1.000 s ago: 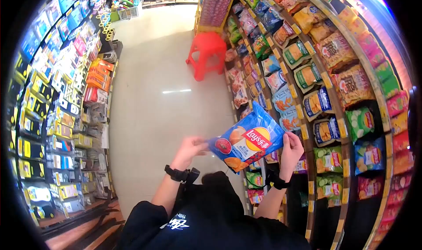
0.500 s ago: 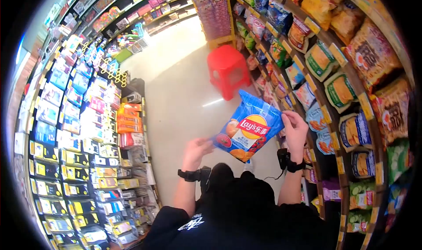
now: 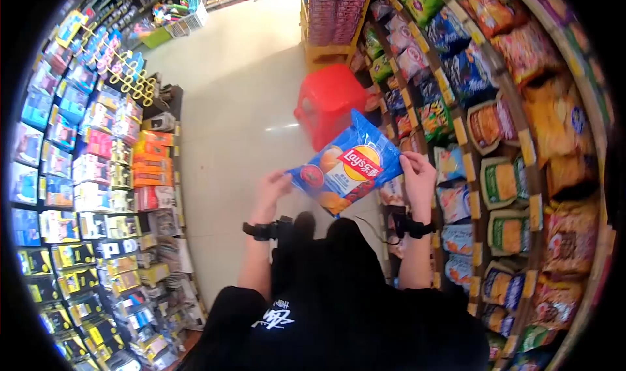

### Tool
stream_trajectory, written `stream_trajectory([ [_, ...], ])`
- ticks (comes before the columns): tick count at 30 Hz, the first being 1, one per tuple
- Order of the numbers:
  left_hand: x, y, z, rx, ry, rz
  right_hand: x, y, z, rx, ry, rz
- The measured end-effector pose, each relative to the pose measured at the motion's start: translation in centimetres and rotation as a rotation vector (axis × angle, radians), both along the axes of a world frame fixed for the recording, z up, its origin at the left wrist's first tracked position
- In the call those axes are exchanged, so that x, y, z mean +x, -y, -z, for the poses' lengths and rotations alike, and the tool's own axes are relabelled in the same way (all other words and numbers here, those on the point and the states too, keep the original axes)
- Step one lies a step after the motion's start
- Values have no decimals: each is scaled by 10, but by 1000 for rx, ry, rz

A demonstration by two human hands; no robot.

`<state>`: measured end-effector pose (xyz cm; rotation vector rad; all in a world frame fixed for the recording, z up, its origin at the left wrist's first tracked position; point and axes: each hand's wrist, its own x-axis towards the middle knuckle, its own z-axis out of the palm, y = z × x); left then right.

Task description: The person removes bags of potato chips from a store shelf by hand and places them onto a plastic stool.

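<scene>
A blue bag of Lay's potato chips point(image 3: 349, 169) hangs tilted in front of my body, its printed front facing up toward me. My right hand point(image 3: 418, 180) pinches its right corner between thumb and fingers. At the opposite, lower-left corner, my left hand point(image 3: 272, 190) has its fingers closed on the bag's edge; they are slightly blurred. Each wrist wears a black strap with a small device. The bag looks sealed and puffed.
A red plastic stool point(image 3: 329, 100) stands on the pale floor point(image 3: 228, 130) beyond the bag. Shelves of bagged snacks point(image 3: 505, 178) line the right side. Packaged goods on racks point(image 3: 98, 169) fill the left. A yellow display stand point(image 3: 334, 19) rises behind the stool.
My view has shifted, so the right shelves show more fully. The bag and both hands now sit further left in view. My left fingers have closed on the bag's left corner.
</scene>
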<state>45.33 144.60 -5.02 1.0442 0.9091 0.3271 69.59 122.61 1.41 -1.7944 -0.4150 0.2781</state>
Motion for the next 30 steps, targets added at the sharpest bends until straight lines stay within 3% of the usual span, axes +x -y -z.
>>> stream_trajectory([
  [7,78,-99,-1,-27,115,41,68,-81,-2,-27,15,47],
  [14,177,-183,20,27,15,215,166,-137,37,-75,11,-19],
  [17,233,-209,31,-83,-19,175,217,-156,73,-16,12,31],
  [20,279,-248,59,-139,54,242,260,-180,95,-141,-26,63],
  [23,314,-271,54,-52,-93,260,295,-209,116,-197,35,36],
  [27,359,-315,116,-139,-106,251,332,-246,168,-233,-136,68],
  [28,369,-324,120,-146,-150,254,341,-258,174,-329,-17,61],
  [30,375,-356,151,-158,-199,263,357,-283,221,-293,-60,49],
])
